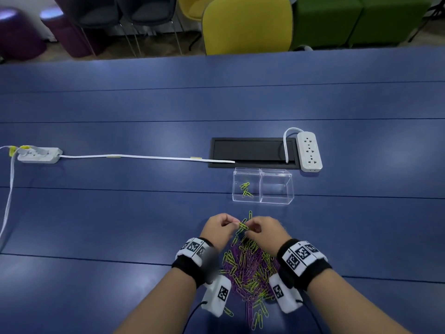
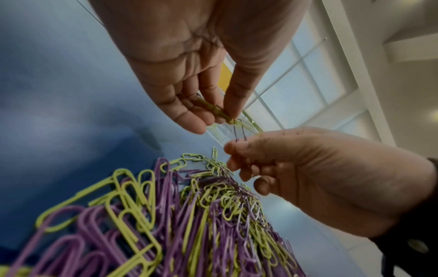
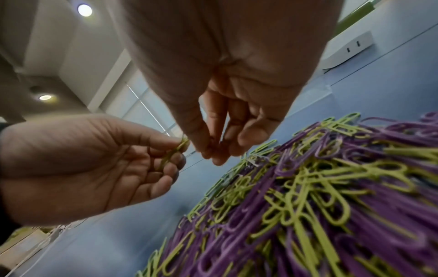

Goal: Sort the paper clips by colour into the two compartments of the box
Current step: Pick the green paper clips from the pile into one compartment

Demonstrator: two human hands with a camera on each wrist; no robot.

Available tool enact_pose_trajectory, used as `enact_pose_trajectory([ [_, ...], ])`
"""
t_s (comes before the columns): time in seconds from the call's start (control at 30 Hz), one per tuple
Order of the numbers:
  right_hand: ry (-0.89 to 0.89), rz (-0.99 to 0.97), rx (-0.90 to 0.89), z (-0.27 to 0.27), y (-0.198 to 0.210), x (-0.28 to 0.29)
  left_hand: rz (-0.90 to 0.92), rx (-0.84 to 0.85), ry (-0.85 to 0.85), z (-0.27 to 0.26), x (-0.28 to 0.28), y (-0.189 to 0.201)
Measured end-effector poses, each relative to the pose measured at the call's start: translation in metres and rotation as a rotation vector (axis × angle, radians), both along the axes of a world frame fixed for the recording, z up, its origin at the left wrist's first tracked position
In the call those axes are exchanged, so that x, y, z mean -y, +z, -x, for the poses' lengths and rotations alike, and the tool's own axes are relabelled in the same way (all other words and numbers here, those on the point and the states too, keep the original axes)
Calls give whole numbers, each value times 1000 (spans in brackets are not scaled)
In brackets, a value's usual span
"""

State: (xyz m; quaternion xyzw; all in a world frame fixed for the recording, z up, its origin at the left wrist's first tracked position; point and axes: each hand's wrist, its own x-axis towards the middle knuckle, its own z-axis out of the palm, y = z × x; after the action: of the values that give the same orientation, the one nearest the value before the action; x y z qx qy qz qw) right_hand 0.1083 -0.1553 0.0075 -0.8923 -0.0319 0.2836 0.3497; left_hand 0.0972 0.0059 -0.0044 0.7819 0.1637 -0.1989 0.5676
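Above a heap of clips (image 1: 250, 268), the left hand (image 1: 220, 227) pinches green clips (image 1: 242, 228) and the right hand (image 1: 263, 231) pinches a purple one (hooked together, it seems). Pulling carelessly could scatter them short of the box (image 1: 262, 186), whose left compartment holds green clips.

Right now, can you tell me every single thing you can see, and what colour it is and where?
Table: one, blue, under everything.
Clip pile: many clips, purple and yellow-green mixed, near edge between the wrists.
Box: one, clear, two compartments, beyond the pile.
Sorted clips: a few, yellow-green, left compartment; right compartment looks empty.
Power strips: two, white, one far left, one right of the hatch.
Hatch: one, black, behind the box.
Chairs: several, yellow, dark and green, past the table.
Wristbands: two, black with white tags, on the wrists.
Left hand: pinches yellow-green clips.
Right hand: pinches a purple clip.
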Motion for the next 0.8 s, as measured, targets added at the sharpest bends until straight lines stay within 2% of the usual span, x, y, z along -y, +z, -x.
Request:
enact_pose_trajectory([
  [0.07, -64, -14, 21, 2, -3, 1, -20, -6, -30, 1, 2, -1],
  [0.17, -132, 7, 64, 1, -7, 11, -163, -1, -144, 0, 1, -5],
  [0.27, -57, 158, 95, 2, -7, 27, -315, 23, -240, -5, 0, 0],
  [0.37, 52, 302, 156, 4, -9, 38, -372, 130, -238, -23, 2, 17],
  [0.5, 17, 252, 292, -2, -10, 31, -525, 361, -271, -66, 13, 33],
  [0.57, 94, 209, 326, -11, -13, 20, -591, 434, -315, -87, 19, 33],
  [0.63, 235, 211, 348, -20, -17, 9, -661, 435, -386, -101, 25, 28],
  [0.73, 390, 274, 355, -29, -19, 2, -789, 408, -520, -108, 29, 18],
  [0.8, 439, 336, 350, -31, -19, 5, -795, 429, -531, -102, 27, 13],
])
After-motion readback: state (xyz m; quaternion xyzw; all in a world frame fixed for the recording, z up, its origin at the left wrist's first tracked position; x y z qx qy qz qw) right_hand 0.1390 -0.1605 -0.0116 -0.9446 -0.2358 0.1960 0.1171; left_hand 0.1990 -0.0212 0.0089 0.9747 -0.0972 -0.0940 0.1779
